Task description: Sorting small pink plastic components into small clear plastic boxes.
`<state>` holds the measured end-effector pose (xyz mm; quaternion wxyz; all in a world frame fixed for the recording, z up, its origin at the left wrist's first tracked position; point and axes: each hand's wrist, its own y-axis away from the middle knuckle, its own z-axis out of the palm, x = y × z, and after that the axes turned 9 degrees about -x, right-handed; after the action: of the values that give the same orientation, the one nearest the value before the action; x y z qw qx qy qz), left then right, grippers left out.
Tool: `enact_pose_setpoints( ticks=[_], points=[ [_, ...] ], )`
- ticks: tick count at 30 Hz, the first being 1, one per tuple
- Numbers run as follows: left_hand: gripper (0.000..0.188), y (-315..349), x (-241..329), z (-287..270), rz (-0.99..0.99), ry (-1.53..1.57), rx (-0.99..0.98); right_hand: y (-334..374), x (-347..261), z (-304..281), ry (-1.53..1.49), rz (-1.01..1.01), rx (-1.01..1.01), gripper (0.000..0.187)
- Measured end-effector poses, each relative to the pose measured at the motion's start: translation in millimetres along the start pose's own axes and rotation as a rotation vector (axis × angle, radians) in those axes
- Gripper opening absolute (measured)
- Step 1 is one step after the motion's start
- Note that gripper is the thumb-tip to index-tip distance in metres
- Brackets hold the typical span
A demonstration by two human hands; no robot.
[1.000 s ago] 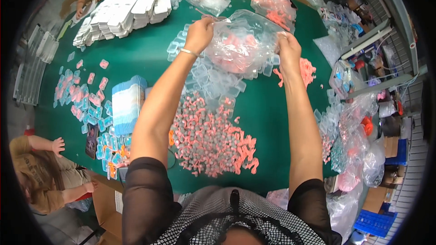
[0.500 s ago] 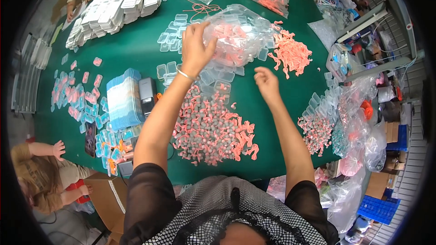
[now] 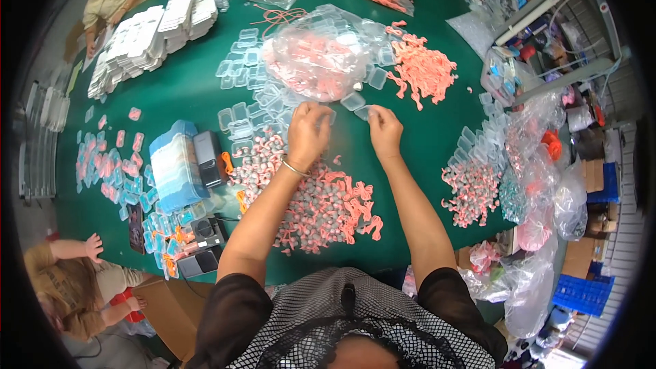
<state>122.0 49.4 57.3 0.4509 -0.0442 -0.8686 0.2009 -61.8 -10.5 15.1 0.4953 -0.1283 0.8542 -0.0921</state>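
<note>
I'm pinching clear case (image 3: 363, 113) in right hand (image 3: 386, 131), probably by edge for fingertip control; left hand (image 3: 309, 135) hovering apart, can't tell if gripping; case sitting between hands, near plastic bag (image 3: 316, 61)

Hands (image 3: 309, 135) now off bag (image 3: 316, 61), at clear boxes (image 3: 352, 101)

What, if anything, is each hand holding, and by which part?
The right hand seems to pinch a clear case by its right end; for the left hand, I can't tell.

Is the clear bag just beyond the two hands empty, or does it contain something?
The bag is not empty: pink pieces show through its clear plastic.
</note>
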Motion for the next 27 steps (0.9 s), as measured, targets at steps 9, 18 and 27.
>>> enact_pose_setpoints(
  ticks=[9, 18, 27],
  points=[
    [0.013, -6, 17, 80, 0.038, -0.078, -0.335, 43, 38, -76, 0.343, 0.431, -0.028, 0.017],
    [0.018, -78, 19, 164, -0.051, -0.162, -0.298, 68, 62, -83, 0.52, 0.175, 0.015, 0.017],
    [0.008, -131, 2, 202, 0.128, -0.339, -0.103, 70, 62, -84, 0.398, 0.017, 0.149, 0.014]
  ],
)
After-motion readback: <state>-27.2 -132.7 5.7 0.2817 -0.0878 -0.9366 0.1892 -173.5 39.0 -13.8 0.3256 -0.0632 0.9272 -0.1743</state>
